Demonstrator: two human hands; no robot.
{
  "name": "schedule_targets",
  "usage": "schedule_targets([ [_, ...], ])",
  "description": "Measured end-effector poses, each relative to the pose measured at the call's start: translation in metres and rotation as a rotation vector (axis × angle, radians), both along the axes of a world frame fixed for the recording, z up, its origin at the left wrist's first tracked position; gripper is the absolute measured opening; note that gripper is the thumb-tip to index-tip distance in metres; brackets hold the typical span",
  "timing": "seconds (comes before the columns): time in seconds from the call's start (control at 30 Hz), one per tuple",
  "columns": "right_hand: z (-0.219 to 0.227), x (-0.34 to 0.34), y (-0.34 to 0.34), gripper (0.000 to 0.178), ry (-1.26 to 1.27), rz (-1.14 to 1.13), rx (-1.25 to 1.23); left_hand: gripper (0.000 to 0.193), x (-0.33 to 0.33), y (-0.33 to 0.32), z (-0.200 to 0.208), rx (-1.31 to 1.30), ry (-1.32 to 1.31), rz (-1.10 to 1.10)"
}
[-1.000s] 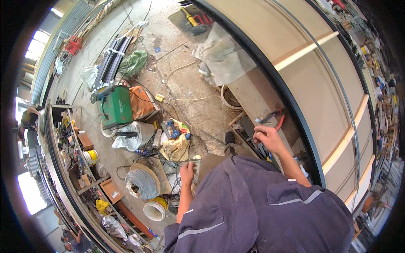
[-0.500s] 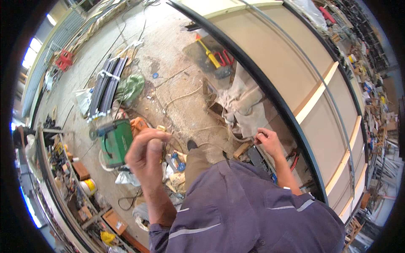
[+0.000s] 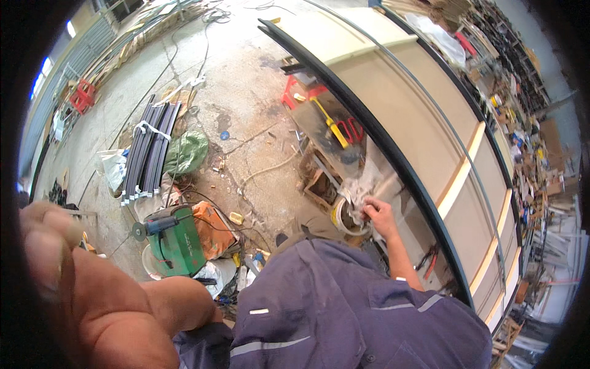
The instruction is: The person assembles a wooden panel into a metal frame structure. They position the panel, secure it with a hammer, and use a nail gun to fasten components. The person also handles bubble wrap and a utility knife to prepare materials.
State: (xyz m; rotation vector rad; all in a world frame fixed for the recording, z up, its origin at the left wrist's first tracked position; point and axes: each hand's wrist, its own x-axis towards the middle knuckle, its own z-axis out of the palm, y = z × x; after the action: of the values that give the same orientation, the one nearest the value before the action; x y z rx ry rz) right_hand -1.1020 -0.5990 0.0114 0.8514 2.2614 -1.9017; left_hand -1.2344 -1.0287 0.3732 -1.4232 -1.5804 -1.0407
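My left hand (image 3: 117, 301) looms large and close at the lower left, its fingers curled in. Whatever those fingers hold, if anything, is hidden at the dark rim of the picture. Lower right of centre, my right hand (image 3: 380, 220) has its fingers closed on a crumpled, pale rag (image 3: 359, 189). Just under the rag and beside that hand stands a round bucket (image 3: 342, 216) with a yellow and white side. A long black-edged frame with beige panels (image 3: 405, 92) slopes past on the right of my right forearm.
An angle grinder (image 3: 161, 225) rests on a green case (image 3: 184, 246) near an orange bag (image 3: 212, 230). Bundled dark profiles (image 3: 147, 150) lie on the floor by a green sack (image 3: 187, 152). A yellow tool (image 3: 332, 126) lies beside red handles (image 3: 351, 130). Cables cross the concrete.
My left hand has risen toward the head, now much larger and farther left. My right hand has drawn the rag together, and the bucket has come into sight. The view has shifted slightly.
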Motion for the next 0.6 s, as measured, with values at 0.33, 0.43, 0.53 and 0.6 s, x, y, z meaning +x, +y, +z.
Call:
schedule_targets([
  [0.33, 0.007, -0.166, -0.049, 0.013, 0.093, 0.373, 0.132, 0.033, -0.097, -0.028, -0.002, -0.080, -0.003, 0.181],
  [0.43, 0.016, -0.210, -0.053, 0.015, 0.092, 0.336, 0.118, 0.033, -0.150, -0.026, -0.006, -0.091, 0.050, 0.212],
  [0.53, -0.002, -0.263, -0.065, 0.014, 0.040, 0.348, 0.025, 0.033, -0.175, -0.037, 0.001, -0.115, 0.100, 0.357],
  [0.6, -0.024, -0.295, -0.069, 0.020, -0.001, 0.256, -0.178, 0.033, -0.211, -0.026, -0.001, -0.146, 0.078, 0.385],
])
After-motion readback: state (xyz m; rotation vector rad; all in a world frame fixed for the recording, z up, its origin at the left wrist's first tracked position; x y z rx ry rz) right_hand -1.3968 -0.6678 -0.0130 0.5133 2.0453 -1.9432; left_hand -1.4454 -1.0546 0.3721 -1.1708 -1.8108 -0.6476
